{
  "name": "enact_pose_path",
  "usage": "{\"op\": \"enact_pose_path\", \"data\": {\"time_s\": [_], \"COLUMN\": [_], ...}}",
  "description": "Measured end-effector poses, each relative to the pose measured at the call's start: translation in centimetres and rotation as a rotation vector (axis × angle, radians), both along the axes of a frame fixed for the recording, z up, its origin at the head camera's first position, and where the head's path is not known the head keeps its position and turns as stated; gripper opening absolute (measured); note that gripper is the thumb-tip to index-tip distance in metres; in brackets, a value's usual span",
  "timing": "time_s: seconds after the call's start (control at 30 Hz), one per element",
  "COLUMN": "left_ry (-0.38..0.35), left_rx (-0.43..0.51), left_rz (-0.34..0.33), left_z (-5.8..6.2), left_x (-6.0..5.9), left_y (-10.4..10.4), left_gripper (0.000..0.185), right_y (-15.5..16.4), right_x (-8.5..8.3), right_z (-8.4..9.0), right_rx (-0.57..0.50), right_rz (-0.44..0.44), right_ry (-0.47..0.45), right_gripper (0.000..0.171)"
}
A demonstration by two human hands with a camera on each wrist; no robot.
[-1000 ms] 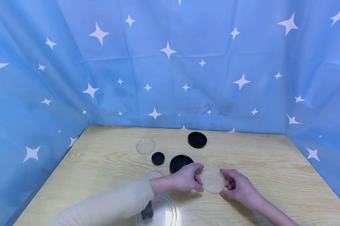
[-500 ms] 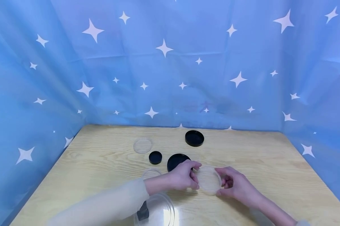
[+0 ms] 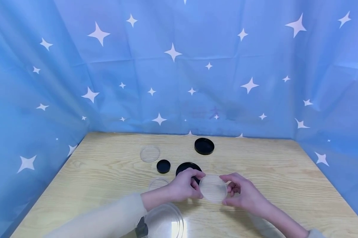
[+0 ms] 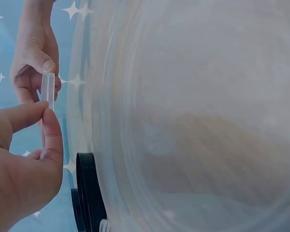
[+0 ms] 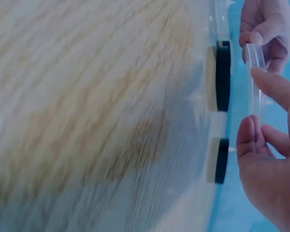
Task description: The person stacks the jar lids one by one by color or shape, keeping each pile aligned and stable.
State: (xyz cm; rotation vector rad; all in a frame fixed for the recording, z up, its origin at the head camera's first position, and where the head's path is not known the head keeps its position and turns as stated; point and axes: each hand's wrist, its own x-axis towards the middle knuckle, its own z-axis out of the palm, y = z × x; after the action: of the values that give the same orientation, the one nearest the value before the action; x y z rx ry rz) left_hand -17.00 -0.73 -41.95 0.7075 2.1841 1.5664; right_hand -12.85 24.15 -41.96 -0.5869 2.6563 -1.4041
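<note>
- Clear, round, shallow plastic dish [image 3: 213, 188]: shifted left over the last second, now just right of the near glossy black, round, shallow dish [image 3: 181, 169]; contact unclear.
- Left hand [image 3: 183, 186]: thumb and fingers pinch its left edge.
- Right hand [image 3: 246, 194]: pinches its right edge; both hands moved left with it.
- Dish held above pale wood-grain table [image 3: 274, 168], so handling ongoing, not set down.
- Far glossy black, round dish [image 3: 204, 146]: unmoved.

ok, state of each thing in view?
Held clear disc, off the table
Left hand, pinching its edge
Right hand, pinching its opposite edge
Far black dish, flat
Small black dish, flat
Near black dish, flat, partly hidden
Far clear disc, flat
Near clear disc, flat, partly hidden
Large clear disc, flat, partly hidden
Blue curtain, hanging, creased
</note>
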Motion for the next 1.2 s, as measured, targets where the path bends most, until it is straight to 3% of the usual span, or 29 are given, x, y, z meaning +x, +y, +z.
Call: {"op": "enact_pose_path", "data": {"time_s": [0.23, 0.5, 0.83, 1.0, 1.2], "left_ry": [-0.041, -0.066, -0.056, -0.011, -0.041], "left_rx": [0.078, 0.119, 0.119, 0.111, 0.097], "left_rz": [0.008, 0.019, 0.081, 0.11, 0.161], "left_z": [0.1, 1.2, 1.6, 1.1, 0.0], "left_x": [0.3, 1.4, 5.0, 6.6, 8.0], "left_y": [-1.6, -4.6, -8.4, -10.1, -12.0], "left_gripper": [0.057, 0.058, 0.061, 0.061, 0.063], "right_y": [-1.3, -4.0, -7.3, -9.3, -11.3], "right_x": [-0.1, 0.1, 1.6, 2.0, 1.8], "right_z": [0.1, 0.6, 0.9, 0.7, 0.4], "right_rx": [-0.038, -0.093, -0.179, -0.133, -0.086], "right_rz": [0.04, 0.098, 0.25, 0.25, 0.279], "right_ry": [0.046, 0.084, 0.157, 0.115, 0.043], "right_gripper": [0.068, 0.065, 0.064, 0.066, 0.067]}}
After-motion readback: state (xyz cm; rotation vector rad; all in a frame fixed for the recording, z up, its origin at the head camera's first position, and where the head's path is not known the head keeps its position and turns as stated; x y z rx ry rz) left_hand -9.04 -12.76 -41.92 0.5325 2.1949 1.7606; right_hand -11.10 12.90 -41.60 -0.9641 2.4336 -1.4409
